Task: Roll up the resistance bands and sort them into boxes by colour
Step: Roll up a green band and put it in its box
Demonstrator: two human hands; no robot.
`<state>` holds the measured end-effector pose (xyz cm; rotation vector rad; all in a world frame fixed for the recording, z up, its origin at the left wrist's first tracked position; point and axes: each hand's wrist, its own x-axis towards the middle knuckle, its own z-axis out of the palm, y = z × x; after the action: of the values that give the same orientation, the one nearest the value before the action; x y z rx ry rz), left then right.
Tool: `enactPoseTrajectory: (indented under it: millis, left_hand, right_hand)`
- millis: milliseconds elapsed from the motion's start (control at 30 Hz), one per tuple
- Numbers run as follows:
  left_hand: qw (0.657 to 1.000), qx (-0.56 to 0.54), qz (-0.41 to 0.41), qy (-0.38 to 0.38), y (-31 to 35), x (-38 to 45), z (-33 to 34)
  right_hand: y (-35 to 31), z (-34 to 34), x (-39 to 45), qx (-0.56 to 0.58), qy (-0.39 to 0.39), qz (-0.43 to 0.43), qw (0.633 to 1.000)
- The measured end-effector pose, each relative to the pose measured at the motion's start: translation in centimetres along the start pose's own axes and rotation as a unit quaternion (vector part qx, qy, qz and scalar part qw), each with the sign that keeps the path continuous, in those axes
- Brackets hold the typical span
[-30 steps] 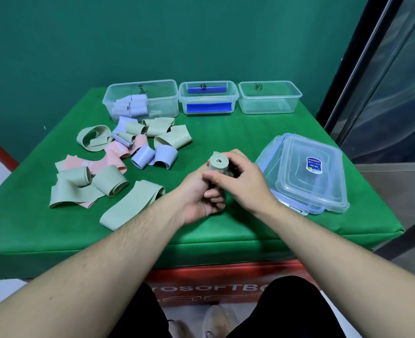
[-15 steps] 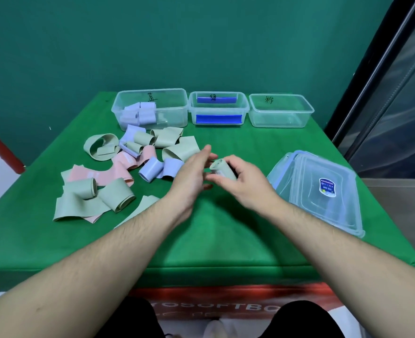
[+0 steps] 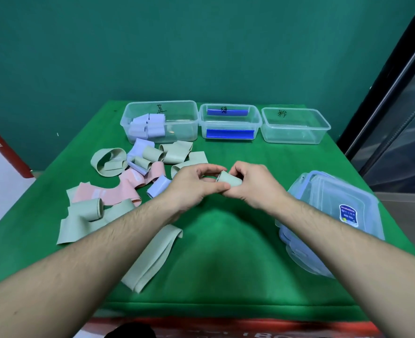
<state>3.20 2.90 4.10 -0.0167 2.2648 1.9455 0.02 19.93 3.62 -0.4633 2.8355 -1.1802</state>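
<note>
A rolled green band (image 3: 229, 179) is held above the middle of the table between both hands. My right hand (image 3: 255, 185) curls round it from the right. My left hand (image 3: 191, 185) pinches its left end with thumb and fingertips. Loose green, pink and lilac bands (image 3: 133, 181) lie in a heap at the left, and one flat green band (image 3: 152, 257) lies near the front. Three clear boxes stand at the back: the left box (image 3: 184, 128) holds lilac rolls, the middle box (image 3: 229, 125) has blue strips on it, the right box (image 3: 296, 128) holds nothing.
A stack of clear lids (image 3: 330, 220) with blue rims sits at the right edge of the green table (image 3: 226, 264). A teal wall rises behind the boxes. A dark frame stands at the far right.
My left hand has closed back onto the roll after letting go of it half a second ago. The view has tilted up, so hands and boxes sit lower in frame.
</note>
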Motion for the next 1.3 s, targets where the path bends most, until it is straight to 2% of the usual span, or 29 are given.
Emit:
enactPoseTrajectory:
  millis: [167,300,367,467,533,833,900,967,1033,1067,1167,1233,1267,1300]
  left_hand:
    - [1.0,0.015,0.026,0.003,0.1,3.0,-1.6]
    - [0.998,-0.045,0.032,0.03,1.2,5.8,-2.4]
    - [0.995,-0.083,0.042,0.045,1.8,7.8,-2.9]
    - [0.982,-0.171,0.047,0.07,2.6,11.0,-3.7]
    - [0.979,-0.18,0.055,0.074,2.9,12.8,-4.3]
    - [0.983,-0.147,0.062,0.087,3.6,19.4,-5.6]
    - [0.99,-0.094,0.062,0.09,4.0,20.6,-6.0]
    - [0.989,0.048,0.07,0.123,4.5,21.8,-6.4]
    - [0.95,0.237,0.12,0.163,4.9,22.7,-7.0]
    - [0.915,0.331,0.157,0.169,4.9,23.0,-7.2]
    - [0.755,0.598,0.237,0.128,4.0,23.4,-7.6]
    - [0.668,0.7,0.237,0.088,3.1,23.7,-7.6]
    - [0.646,0.722,0.233,0.081,2.7,23.9,-7.5]
    - [0.64,0.728,0.232,0.084,2.5,24.0,-7.5]
  right_hand:
    - [-0.7,-0.8,3.3,-0.043,-0.02,-0.002,0.999]
    - [-1.4,-1.8,6.9,-0.037,-0.019,-0.018,0.999]
    - [-1.6,-2.0,8.8,0.013,-0.016,-0.02,1.0]
    - [-1.4,-2.8,11.3,0.169,-0.006,-0.015,0.985]
    - [-1.0,-3.4,13.0,0.225,-0.015,0.006,0.974]
    - [0.8,-4.3,19.8,0.257,-0.03,0.032,0.965]
    - [1.1,-4.3,21.2,0.277,-0.027,0.048,0.959]
    - [1.5,-4.3,22.7,0.301,-0.018,0.07,0.951]
    - [2.0,-4.5,24.3,0.289,0.008,0.098,0.952]
    - [2.4,-4.7,25.2,0.259,0.021,0.114,0.959]
    - [3.0,-4.6,27.0,0.172,0.011,0.161,0.972]
    - [3.1,-4.0,28.2,0.163,-0.004,0.192,0.968]
    - [3.2,-3.7,28.8,0.167,-0.015,0.207,0.964]
    - [3.2,-3.2,29.3,0.173,-0.032,0.221,0.959]
